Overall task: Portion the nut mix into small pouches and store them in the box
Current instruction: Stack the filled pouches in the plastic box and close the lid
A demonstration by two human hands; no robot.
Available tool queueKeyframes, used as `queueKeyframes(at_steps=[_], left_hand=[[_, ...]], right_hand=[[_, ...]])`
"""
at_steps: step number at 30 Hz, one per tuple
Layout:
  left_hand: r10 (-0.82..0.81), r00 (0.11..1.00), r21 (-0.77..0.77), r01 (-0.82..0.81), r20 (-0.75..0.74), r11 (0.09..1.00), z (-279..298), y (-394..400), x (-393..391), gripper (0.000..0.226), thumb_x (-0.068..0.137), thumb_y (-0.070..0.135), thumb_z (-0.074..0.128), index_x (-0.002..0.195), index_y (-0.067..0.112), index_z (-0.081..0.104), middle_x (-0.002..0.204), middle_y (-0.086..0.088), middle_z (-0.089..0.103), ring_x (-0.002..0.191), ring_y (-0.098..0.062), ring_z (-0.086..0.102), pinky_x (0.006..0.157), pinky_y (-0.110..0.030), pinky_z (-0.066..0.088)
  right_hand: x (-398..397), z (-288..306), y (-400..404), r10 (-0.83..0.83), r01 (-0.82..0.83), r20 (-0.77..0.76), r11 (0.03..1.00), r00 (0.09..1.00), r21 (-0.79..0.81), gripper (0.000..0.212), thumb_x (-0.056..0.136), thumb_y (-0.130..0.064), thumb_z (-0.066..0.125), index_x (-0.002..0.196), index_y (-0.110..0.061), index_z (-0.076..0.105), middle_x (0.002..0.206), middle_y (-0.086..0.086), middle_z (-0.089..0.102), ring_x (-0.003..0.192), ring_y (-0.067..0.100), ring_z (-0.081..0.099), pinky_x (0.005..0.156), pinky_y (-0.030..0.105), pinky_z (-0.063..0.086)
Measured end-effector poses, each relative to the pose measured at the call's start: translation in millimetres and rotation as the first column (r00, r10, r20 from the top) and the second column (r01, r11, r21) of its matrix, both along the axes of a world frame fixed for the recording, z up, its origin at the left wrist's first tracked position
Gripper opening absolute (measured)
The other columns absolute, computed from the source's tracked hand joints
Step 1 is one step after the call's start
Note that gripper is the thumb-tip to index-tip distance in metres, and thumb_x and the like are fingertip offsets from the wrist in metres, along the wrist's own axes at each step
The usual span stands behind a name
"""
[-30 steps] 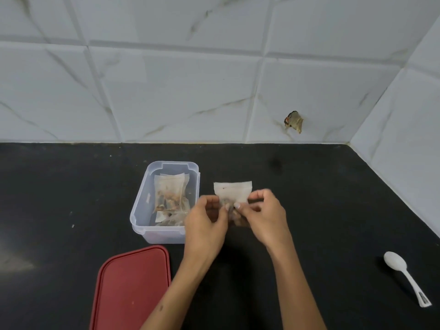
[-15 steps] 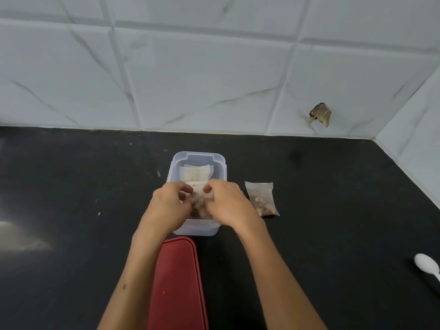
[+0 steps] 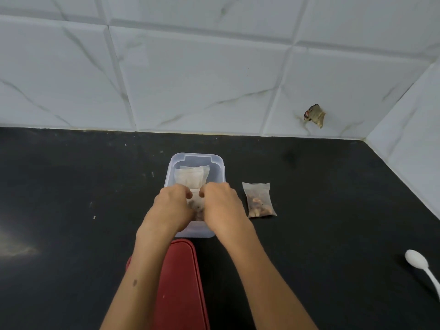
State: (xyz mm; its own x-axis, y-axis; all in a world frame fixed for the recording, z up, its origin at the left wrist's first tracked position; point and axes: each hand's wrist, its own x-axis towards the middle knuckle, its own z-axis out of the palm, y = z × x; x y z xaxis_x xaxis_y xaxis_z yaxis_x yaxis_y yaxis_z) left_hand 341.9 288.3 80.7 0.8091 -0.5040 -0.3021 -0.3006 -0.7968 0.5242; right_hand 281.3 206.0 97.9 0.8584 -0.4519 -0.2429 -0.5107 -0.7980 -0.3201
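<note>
While a second earlier the pouch was pinched beside the box, both hands had now carried it over the clear plastic box (image 3: 220, 163).

Left hand (image 3: 175, 206) and right hand (image 3: 221, 206) had fingers curled, pinching the filled pouch (image 3: 196, 206) among earlier pouches; another nut pouch (image 3: 259, 200) lay on the counter just right of it, the red lid (image 3: 179, 282) waiting nearer.

A: Setting? Looks like a home kitchen.
B: Agreed. Dark stone bench (image 3: 71, 186) meets white marbled wall tiles (image 3: 202, 86) in the far right corner; clear food box (image 3: 220, 167), red lid (image 3: 181, 282), white plastic spoon (image 3: 419, 263) near right.
</note>
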Motion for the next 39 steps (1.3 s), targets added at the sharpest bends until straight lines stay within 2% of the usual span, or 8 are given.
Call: queueKeyframes(at_steps=[4,8,12,17,24,27,33,39], left_hand=[[0.088,0.978,-0.363,-0.014,0.189,0.932,1,-12,-21,0.038,0.088,0.012,0.062,0.126,0.015,0.059,0.124,-0.002,0.062,0.113,-0.019,0.057,0.092,-0.025,0.043],[0.017,0.999,-0.69,-0.04,-0.04,0.723,-11,-53,-51,0.026,0.089,0.011,0.062,0.115,0.014,0.063,0.102,0.012,0.065,0.091,0.008,0.06,0.08,-0.009,0.048],[-0.081,0.976,-0.623,-0.065,-0.204,0.78,-36,-98,-69,0.032,0.095,0.024,0.054,0.126,0.013,0.055,0.121,0.001,0.06,0.099,-0.001,0.058,0.078,-0.007,0.042],[0.032,0.946,-0.454,-0.185,-0.323,0.871,-64,-128,-63,0.057,0.096,0.044,0.044,0.139,0.007,0.04,0.138,-0.012,0.047,0.128,-0.027,0.045,0.106,-0.04,0.039],[0.032,0.878,-0.469,-0.286,-0.478,0.835,-68,-134,-58,0.063,0.092,0.063,0.038,0.121,0.01,0.054,0.115,-0.004,0.06,0.11,-0.021,0.058,0.1,-0.042,0.046],[-0.003,0.881,-0.506,-0.269,-0.474,0.819,-65,-133,-59,0.057,0.092,0.064,0.037,0.103,0.013,0.061,0.103,-0.004,0.065,0.101,-0.019,0.062,0.096,-0.042,0.05],[0.022,0.962,-0.644,-0.199,-0.271,0.739,-32,-116,-56,0.046,0.096,0.057,0.035,0.064,0.03,0.055,0.079,0.004,0.062,0.094,-0.02,0.061,0.096,-0.042,0.047],[-0.028,0.991,-0.872,-0.105,-0.135,0.478,12,-77,-44,0.046,0.098,0.047,0.04,0.064,0.032,0.066,0.063,0.008,0.066,0.065,-0.004,0.063,0.065,-0.025,0.054]], right_hand=[[-25,9,-29,-0.197,0.167,0.275,0.978,0.941,0.128,0.023,0.091,-0.012,0.058,0.113,-0.019,0.063,0.102,0.005,0.065,0.091,0.023,0.064,0.08,0.039,0.054],[-38,-16,-83,-0.468,0.419,0.297,0.882,0.832,0.216,0.022,0.091,-0.015,0.054,0.105,-0.024,0.067,0.107,0.001,0.068,0.099,0.021,0.062,0.079,0.027,0.048],[-46,-56,-122,-0.622,0.57,0.193,0.777,0.758,0.267,0.024,0.091,-0.016,0.054,0.113,-0.017,0.063,0.113,0.006,0.065,0.103,0.022,0.06,0.078,0.028,0.046],[-47,-79,-124,-0.643,0.558,0.184,0.748,0.743,0.359,0.027,0.092,-0.029,0.056,0.114,-0.014,0.059,0.112,0.006,0.065,0.1,0.02,0.06,0.072,0.025,0.041],[-45,-92,-119,-0.704,0.581,0.178,0.68,0.687,0.447,0.025,0.088,-0.031,0.062,0.107,-0.015,0.059,0.104,0.0,0.063,0.085,0.013,0.057,0.057,0.02,0.04],[-46,-97,-119,-0.756,0.588,0.207,0.624,0.621,0.515,0.021,0.082,-0.031,0.07,0.095,-0.019,0.06,0.098,0.0,0.067,0.083,0.013,0.064,0.069,0.029,0.055],[-41,-69,-107,-0.765,0.463,0.348,0.618,0.542,0.636,0.015,0.081,-0.024,0.071,0.091,-0.017,0.062,0.086,-0.001,0.069,0.078,0.011,0.065,0.06,0.021,0.048],[-17,-22,-83,-0.655,0.265,0.518,0.725,0.55,0.635,0.01,0.082,-0.019,0.068,0.092,-0.019,0.065,0.078,-0.001,0.071,0.072,0.011,0.069,0.058,0.022,0.054]])
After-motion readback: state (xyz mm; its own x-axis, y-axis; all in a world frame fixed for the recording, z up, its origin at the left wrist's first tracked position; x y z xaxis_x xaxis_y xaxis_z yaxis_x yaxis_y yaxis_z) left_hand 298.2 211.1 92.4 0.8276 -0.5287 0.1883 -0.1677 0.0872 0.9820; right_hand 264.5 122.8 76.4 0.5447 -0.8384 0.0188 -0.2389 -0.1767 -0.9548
